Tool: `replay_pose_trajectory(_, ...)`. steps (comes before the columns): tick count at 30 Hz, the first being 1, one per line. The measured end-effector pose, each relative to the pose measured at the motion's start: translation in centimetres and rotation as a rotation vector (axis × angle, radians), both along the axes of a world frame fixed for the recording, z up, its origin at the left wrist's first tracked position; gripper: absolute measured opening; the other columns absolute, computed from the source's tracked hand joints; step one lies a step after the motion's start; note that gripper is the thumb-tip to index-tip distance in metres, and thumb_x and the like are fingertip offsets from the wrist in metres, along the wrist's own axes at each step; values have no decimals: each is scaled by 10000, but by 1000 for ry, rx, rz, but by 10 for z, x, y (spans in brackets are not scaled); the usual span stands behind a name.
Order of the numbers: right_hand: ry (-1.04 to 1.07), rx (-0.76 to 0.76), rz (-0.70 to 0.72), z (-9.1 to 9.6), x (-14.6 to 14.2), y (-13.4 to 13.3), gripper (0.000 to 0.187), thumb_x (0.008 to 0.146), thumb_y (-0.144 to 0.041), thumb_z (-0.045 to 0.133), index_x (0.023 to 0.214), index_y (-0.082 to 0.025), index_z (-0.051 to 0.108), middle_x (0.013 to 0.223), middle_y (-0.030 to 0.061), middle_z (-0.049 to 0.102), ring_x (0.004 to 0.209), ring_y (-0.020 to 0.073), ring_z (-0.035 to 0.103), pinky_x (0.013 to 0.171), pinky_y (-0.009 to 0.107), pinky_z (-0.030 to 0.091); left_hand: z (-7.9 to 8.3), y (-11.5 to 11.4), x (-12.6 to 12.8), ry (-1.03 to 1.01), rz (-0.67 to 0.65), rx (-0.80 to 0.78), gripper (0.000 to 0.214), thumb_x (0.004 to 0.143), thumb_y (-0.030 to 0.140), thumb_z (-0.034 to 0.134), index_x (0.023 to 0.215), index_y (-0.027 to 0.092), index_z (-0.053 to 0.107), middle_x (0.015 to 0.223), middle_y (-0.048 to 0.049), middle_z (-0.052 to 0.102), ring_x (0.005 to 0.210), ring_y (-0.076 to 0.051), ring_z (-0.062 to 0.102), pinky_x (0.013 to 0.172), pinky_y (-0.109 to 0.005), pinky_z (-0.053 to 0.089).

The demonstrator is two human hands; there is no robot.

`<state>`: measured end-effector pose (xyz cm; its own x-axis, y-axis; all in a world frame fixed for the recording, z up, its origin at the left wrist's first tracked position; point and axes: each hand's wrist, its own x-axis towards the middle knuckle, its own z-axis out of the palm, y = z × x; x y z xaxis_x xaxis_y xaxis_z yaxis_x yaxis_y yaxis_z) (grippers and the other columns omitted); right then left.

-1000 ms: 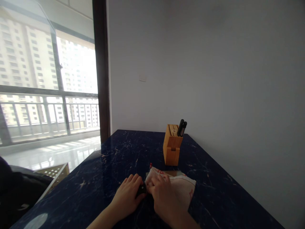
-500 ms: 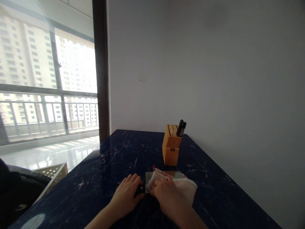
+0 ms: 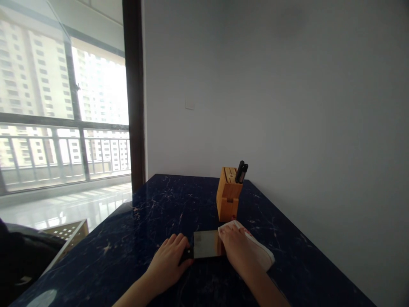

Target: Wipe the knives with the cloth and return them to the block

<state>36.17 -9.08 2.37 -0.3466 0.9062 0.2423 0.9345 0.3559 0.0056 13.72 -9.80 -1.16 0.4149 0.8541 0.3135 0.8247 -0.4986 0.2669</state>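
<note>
A cleaver lies flat on the dark marble table, its wide shiny blade bare and pointing right. My left hand is closed over the black handle at the blade's left end. My right hand lies flat, fingers together, pressing a white cloth with red stitching onto the blade's right end. The cloth spreads out to the right under my palm.
A wooden knife block with two black handles in it stands just behind the blade, near the grey wall. A perforated pale box sits off the table's left edge. A tall window fills the left side.
My right hand slid the cloth from the handle end to the right along the blade, uncovering most of the metal. My left hand stayed on the handle.
</note>
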Motion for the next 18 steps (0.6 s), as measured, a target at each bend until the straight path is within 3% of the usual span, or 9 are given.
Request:
replay_pose_trajectory(3, 2, 10, -22, -2, -21, -1, 359, 823, -39, 348, 1082, -156, 567, 1034, 96, 582, 994, 235, 476, 847, 360, 297, -1, 1, 0, 1, -2, 2, 150, 788, 328, 496, 902, 231, 513, 928, -16, 544, 887, -216, 480, 787, -338, 337)
replay_pose_trajectory(8, 88, 8, 114, -4, -38, -5, 363, 850, -90, 336, 1068, -264, 568, 1036, 22, 587, 1019, 206, 449, 847, 355, 284, 1, 0, 0, 4, -10, 5, 203, 784, 393, 510, 905, 230, 520, 925, -18, 545, 885, -223, 481, 782, -344, 339)
replay_pose_trajectory(13, 116, 18, 21, -11, -9, 5, 390, 827, -81, 340, 1009, -311, 597, 1026, 10, 585, 1009, 202, 439, 823, 360, 259, 2, -3, 1, -7, 30, -15, 290, 737, 471, 556, 889, 226, 533, 919, -22, 547, 874, -228, 487, 773, -339, 351)
replay_pose_trajectory(18, 107, 23, -102, -9, 23, 8, 281, 799, -150, 402, 928, -249, 631, 955, 44, 599, 929, 218, 463, 797, 354, 266, 3, -3, 2, -19, 29, -9, 255, 733, 419, 586, 895, 227, 539, 925, -18, 550, 883, -224, 487, 765, -334, 360)
